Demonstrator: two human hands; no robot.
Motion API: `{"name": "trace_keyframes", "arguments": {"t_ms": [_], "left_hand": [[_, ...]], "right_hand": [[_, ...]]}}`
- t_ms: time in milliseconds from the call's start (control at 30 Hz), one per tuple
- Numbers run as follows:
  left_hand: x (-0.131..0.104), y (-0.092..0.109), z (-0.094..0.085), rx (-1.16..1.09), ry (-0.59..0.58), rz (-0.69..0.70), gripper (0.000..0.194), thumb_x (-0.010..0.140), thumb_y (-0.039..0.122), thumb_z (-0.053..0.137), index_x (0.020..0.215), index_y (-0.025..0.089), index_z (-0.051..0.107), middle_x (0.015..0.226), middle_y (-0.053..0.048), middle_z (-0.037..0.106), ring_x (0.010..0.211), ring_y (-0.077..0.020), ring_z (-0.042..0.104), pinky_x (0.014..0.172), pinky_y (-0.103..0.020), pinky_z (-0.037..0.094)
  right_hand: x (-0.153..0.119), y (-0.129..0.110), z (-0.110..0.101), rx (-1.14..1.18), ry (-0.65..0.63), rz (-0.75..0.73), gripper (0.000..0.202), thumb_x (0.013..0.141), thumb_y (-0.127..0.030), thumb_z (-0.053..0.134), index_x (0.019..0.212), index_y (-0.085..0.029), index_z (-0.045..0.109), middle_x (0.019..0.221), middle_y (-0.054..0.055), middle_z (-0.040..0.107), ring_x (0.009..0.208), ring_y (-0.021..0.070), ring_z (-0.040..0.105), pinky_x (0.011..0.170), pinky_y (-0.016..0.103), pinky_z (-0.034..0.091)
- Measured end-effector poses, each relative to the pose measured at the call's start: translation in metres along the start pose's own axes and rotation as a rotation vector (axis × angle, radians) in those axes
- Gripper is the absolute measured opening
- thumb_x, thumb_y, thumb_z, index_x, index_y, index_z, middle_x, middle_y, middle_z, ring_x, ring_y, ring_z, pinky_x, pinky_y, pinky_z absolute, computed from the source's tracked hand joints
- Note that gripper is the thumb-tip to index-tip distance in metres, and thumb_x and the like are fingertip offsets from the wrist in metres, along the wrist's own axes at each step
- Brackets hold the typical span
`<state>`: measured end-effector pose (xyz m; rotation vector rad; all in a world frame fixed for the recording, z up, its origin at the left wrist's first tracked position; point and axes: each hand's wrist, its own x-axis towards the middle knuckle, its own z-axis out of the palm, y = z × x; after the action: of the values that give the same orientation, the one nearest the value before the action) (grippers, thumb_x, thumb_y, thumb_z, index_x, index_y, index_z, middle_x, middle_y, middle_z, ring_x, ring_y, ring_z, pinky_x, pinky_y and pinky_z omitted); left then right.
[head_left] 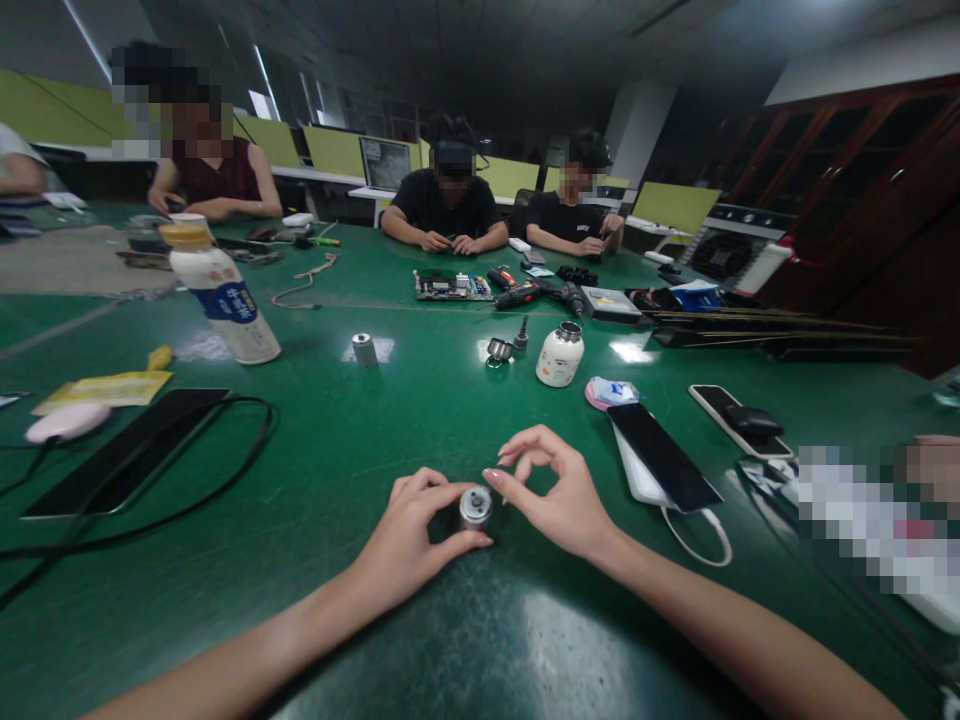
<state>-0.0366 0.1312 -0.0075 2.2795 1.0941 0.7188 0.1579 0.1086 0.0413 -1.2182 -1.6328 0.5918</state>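
A small silver metal cylinder stands upright on the green table, its top face with a dark centre turned up. My left hand grips it from the left, thumb in front and fingers behind. Just to the right, my right hand is raised beside the cylinder, its thumb and fingers curved and apart, with nothing visible between them. A second silver cylinder stands farther back on the left.
Behind are a white bottle, a metal cap, a circuit board and power drills. Phones lie right; a tablet, cables and a tall bottle stand or lie left. Several people sit beyond.
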Motion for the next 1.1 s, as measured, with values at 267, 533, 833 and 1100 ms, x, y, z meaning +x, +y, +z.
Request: {"name": "trace_keyframes", "arguments": {"t_ms": [267, 533, 833, 1100], "left_hand": [[-0.001, -0.001, 0.000, 0.000, 0.009, 0.017, 0.035, 0.076, 0.049, 0.073, 0.105, 0.030, 0.071, 0.092, -0.002, 0.064, 0.091, -0.0219, 0.055, 0.083, -0.035, 0.040], [0.001, 0.002, -0.002, 0.012, -0.003, -0.003, 0.040, 0.074, 0.048, 0.075, 0.110, 0.031, 0.070, 0.091, -0.002, 0.065, 0.091, -0.0226, 0.056, 0.084, -0.036, 0.040], [0.000, 0.001, 0.000, 0.004, 0.002, -0.005, 0.038, 0.074, 0.050, 0.075, 0.106, 0.030, 0.071, 0.091, -0.002, 0.064, 0.091, -0.0223, 0.055, 0.084, -0.036, 0.041], [0.000, 0.000, 0.000, -0.003, 0.007, 0.010, 0.035, 0.074, 0.050, 0.074, 0.103, 0.030, 0.071, 0.091, -0.002, 0.064, 0.091, -0.0221, 0.055, 0.083, -0.036, 0.040]], "right_hand": [[-0.001, -0.002, 0.006, 0.004, -0.168, -0.075, 0.014, 0.078, -0.017, 0.071, 0.089, -0.025, 0.067, 0.085, 0.001, 0.075, 0.088, 0.0198, 0.069, 0.089, 0.039, 0.045], [0.028, 0.050, -0.017, 0.008, -0.028, 0.069, 0.017, 0.077, -0.027, 0.074, 0.088, -0.019, 0.063, 0.083, 0.004, 0.076, 0.088, 0.0218, 0.072, 0.090, 0.039, 0.048], [0.017, 0.028, -0.009, 0.069, -0.079, 0.030, 0.018, 0.077, -0.028, 0.076, 0.088, -0.021, 0.064, 0.088, 0.004, 0.076, 0.090, 0.0221, 0.072, 0.096, 0.043, 0.044], [0.001, 0.005, 0.005, 0.012, -0.228, -0.087, 0.018, 0.078, -0.019, 0.076, 0.090, -0.026, 0.066, 0.082, -0.002, 0.077, 0.105, 0.0216, 0.065, 0.103, 0.045, 0.034]]}}
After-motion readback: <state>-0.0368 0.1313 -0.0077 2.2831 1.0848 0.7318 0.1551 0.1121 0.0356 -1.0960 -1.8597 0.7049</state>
